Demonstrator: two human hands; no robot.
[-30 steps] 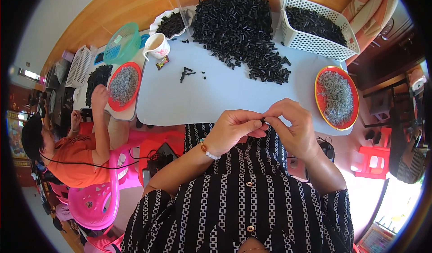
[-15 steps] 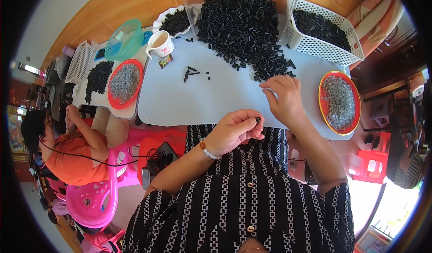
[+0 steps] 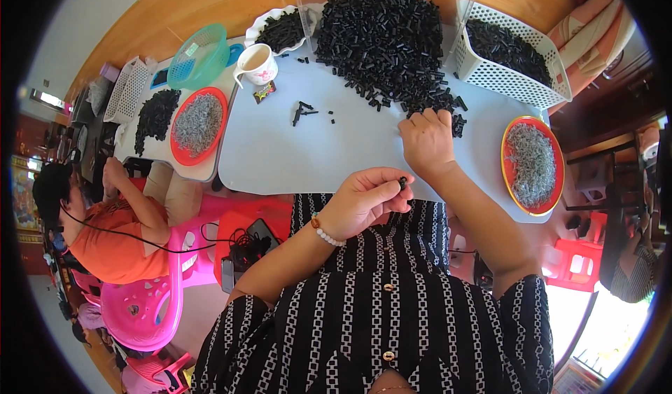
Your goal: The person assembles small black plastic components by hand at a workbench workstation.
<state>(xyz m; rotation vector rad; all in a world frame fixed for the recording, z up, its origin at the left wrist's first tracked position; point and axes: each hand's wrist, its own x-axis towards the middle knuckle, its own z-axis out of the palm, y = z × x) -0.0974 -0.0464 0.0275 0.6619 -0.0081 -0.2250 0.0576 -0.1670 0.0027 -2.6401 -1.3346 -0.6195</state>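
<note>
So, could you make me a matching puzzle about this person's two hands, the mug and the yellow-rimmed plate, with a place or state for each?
1. Left hand
2. Right hand
3. White mug
4. Yellow-rimmed red plate

A. Filled with grey bits
B. At the near edge of the large black heap
C. Pinching a small black piece
D. Beside a small packet

Pairs: 1-C, 2-B, 3-D, 4-A
</note>
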